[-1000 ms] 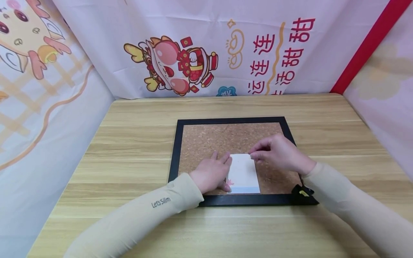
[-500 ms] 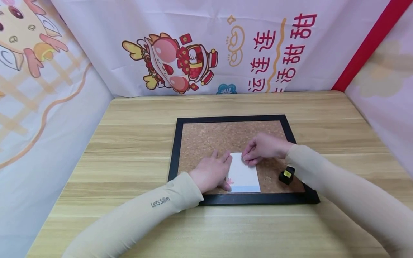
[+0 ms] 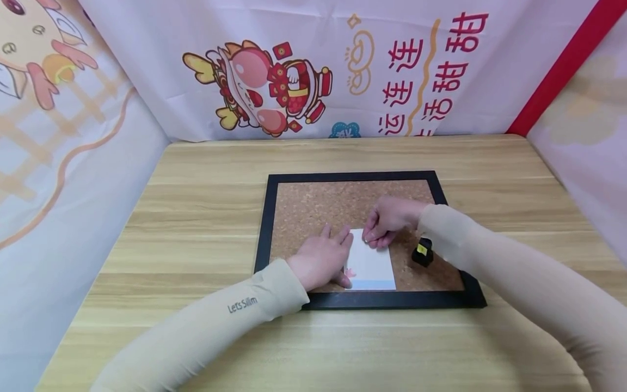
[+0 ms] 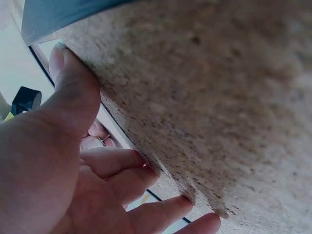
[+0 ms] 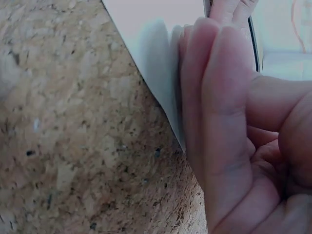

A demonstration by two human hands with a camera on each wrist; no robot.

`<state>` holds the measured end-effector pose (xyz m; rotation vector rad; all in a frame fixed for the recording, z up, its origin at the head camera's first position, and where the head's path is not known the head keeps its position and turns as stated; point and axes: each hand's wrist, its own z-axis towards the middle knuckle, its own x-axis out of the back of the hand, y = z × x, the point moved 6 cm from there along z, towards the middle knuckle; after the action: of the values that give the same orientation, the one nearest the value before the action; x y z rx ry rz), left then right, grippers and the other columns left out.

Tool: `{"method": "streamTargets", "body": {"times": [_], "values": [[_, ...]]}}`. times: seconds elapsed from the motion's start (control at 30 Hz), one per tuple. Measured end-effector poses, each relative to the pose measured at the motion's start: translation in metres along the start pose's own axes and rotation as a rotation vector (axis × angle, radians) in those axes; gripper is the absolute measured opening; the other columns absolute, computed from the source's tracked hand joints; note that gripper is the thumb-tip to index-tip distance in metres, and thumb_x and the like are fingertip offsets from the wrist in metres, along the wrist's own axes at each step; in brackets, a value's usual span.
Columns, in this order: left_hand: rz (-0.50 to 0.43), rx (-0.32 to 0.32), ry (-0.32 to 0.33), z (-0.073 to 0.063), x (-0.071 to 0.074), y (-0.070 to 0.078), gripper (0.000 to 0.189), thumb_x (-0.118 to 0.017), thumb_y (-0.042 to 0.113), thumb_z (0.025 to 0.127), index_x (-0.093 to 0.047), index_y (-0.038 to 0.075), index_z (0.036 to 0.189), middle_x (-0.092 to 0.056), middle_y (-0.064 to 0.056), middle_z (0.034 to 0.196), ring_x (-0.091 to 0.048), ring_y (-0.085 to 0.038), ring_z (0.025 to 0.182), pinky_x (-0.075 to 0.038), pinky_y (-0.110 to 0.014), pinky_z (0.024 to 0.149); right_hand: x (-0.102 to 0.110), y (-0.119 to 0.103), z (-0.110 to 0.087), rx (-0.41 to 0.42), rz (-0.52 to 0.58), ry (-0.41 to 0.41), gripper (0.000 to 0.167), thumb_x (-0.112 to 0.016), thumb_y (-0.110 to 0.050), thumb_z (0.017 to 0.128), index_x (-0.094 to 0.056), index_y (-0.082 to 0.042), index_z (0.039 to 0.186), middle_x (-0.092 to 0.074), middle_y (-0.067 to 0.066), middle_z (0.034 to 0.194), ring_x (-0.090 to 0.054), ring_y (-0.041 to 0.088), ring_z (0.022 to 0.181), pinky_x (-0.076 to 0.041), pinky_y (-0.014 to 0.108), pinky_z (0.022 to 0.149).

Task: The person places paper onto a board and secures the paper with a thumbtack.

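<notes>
A white notepaper (image 3: 370,264) with a pale blue band at its bottom and a small pink print lies on the framed corkboard (image 3: 313,204). My left hand (image 3: 320,258) rests on its left edge, fingers spread and straight, with fingertips on the cork too. Over the paper's upper part, my right hand (image 3: 387,220) pinches a small metal thumbtack (image 4: 104,140) between thumb and forefinger. The tack is mostly hidden by the fingers. In the right wrist view the fingers (image 5: 224,97) stand close above the paper, and whether the tack touches it I cannot tell.
A black frame (image 3: 392,301) borders the corkboard, which lies on a wood-grain table (image 3: 196,218). A black wrist camera (image 3: 423,252) with a yellow label hangs at the right wrist. Printed cloth (image 3: 294,32) hangs behind and at the sides.
My right hand has moved left from the paper's top right corner to its upper middle, still pinching. The left hand stays in place. The head view has tilted slightly.
</notes>
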<state>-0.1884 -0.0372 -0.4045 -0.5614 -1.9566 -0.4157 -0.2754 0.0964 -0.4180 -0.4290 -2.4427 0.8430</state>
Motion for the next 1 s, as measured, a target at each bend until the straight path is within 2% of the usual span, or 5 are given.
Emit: {"method": "streamTargets", "body": {"times": [0.27,0.5,0.8,1.0], "values": [[0.018,-0.005,0.022,-0.0020,0.0040,-0.0006,0.094,-0.067,0.059,0.085,-0.031,0.008,0.156,-0.023,-0.009,0.162,-0.025,-0.043,0.144,-0.041,-0.054,0.104,-0.0021,-0.0034,-0.0006,-0.059,0.031,0.026,0.011,-0.062,-0.006,0.097,-0.073,-0.003,0.101,-0.072,0.012,0.089,-0.068,0.016,0.071,-0.058,0.030,0.071],[0.039,-0.008,0.023,-0.0012,0.0033,-0.0013,0.095,-0.066,0.060,0.085,-0.031,0.008,0.156,-0.023,-0.008,0.162,-0.025,-0.042,0.144,-0.042,-0.053,0.104,-0.0024,-0.0032,0.0002,-0.074,0.042,0.044,0.011,-0.062,-0.006,0.097,-0.071,-0.002,0.101,-0.072,0.013,0.089,-0.069,0.017,0.070,-0.058,0.032,0.071],[-0.006,-0.004,0.003,-0.0014,0.0017,-0.0004,0.093,-0.067,0.057,0.086,-0.029,0.009,0.156,-0.020,-0.008,0.162,-0.023,-0.042,0.144,-0.039,-0.054,0.106,-0.0031,-0.0015,0.0005,-0.109,0.031,0.050,0.011,-0.063,-0.011,0.097,-0.071,-0.004,0.101,-0.072,0.014,0.087,-0.069,0.019,0.069,-0.058,0.033,0.072],[-0.008,-0.001,0.006,-0.0012,0.0012,0.0001,0.092,-0.068,0.056,0.086,-0.030,0.009,0.156,-0.021,-0.008,0.162,-0.023,-0.042,0.145,-0.039,-0.053,0.106,-0.0038,-0.0013,0.0007,-0.102,0.003,0.056,0.009,-0.063,-0.010,0.097,-0.069,-0.004,0.100,-0.072,0.014,0.086,-0.069,0.020,0.069,-0.059,0.033,0.071]]}}
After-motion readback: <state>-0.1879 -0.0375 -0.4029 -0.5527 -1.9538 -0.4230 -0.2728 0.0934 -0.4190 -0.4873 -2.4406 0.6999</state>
